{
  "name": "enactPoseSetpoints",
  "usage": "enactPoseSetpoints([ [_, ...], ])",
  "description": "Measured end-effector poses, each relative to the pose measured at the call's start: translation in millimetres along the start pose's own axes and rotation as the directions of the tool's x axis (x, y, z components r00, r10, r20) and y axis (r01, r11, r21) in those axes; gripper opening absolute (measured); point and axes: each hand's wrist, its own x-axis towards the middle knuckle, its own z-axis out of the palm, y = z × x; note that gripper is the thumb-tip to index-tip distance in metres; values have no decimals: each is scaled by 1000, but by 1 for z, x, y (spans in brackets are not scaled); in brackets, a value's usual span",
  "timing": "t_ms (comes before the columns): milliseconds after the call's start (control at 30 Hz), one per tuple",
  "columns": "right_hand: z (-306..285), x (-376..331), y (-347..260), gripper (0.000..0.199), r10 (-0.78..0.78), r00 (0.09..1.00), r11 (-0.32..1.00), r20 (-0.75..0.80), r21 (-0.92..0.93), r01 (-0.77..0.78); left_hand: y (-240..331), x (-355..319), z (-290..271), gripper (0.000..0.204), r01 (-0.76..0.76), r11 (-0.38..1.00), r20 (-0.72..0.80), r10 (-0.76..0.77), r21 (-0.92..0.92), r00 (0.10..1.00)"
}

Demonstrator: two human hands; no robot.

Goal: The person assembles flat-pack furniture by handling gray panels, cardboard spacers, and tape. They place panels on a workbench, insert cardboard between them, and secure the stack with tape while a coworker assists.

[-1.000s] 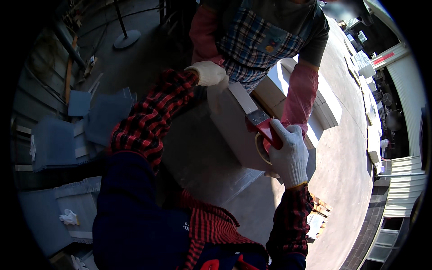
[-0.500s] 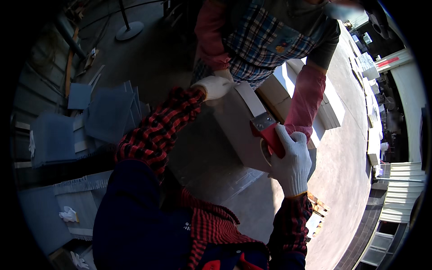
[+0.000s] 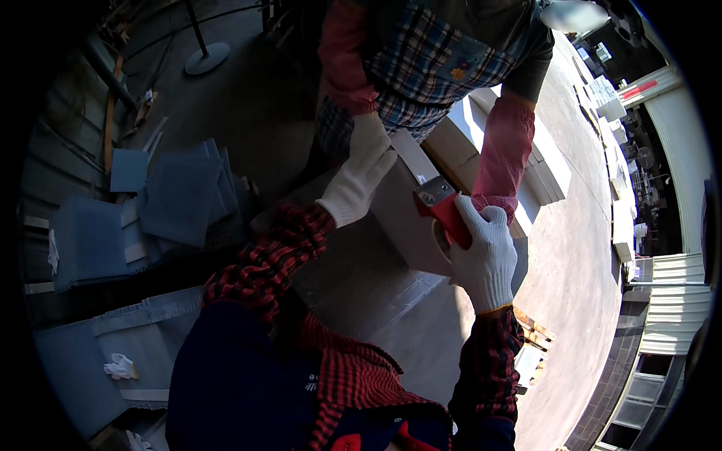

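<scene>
A: Item one, right hand (image 3: 485, 255)?
B: White knit glove, fingers (image 3: 481, 225) curled tight round a red tape dispenser (image 3: 444, 210); metal blade plate at its upper end, tape roll under the palm, pressed on a pale cardboard box (image 3: 406, 225).

A: Left hand (image 3: 361, 177)?
B: Gloved, fingers flat and spread on the box top, just beside the dispenser's tip.

A: Surroundings?
B: Another person in a plaid apron (image 3: 444, 60) stands behind the box; blue sheets (image 3: 173, 195) lie well apart, left.

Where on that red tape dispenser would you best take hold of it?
By its red handle, from the right and behind, as the right hand does. On the red tape dispenser the metal blade end points forward onto the white box, so the handle is the safe, free part.
</scene>
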Motion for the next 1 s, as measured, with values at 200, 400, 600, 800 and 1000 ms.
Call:
enactPoseSetpoints([
  [200, 5, -6, 1, 56, -6, 1000, 1000, -14, -7, 6, -22, -102, -3, 35, 180, 969, 934, -216, 169, 286],
  [400, 0, -8, 3, 51, 22, 999, 996, 42, -85, -18, -19, 9, -74, 37, 245, 967, 582, -235, 62, 779],
  [600, -19, -20, 14, 42, 16, 994, 998, 106, -55, -10, 45, 95, -60, 76, -376, 926, 431, 332, 18, 839],
  [800, -40, -106, 75, 55, 15, 999, 1000, 47, 23, -17, 66, 97, 7, 85, -480, 876, 669, 330, 47, 666],
  [1000, -59, -202, 129, 63, 154, 981, 976, 114, 136, -169, 91, 77, 29, 84, -455, 890, 592, 343, 44, 729],
])
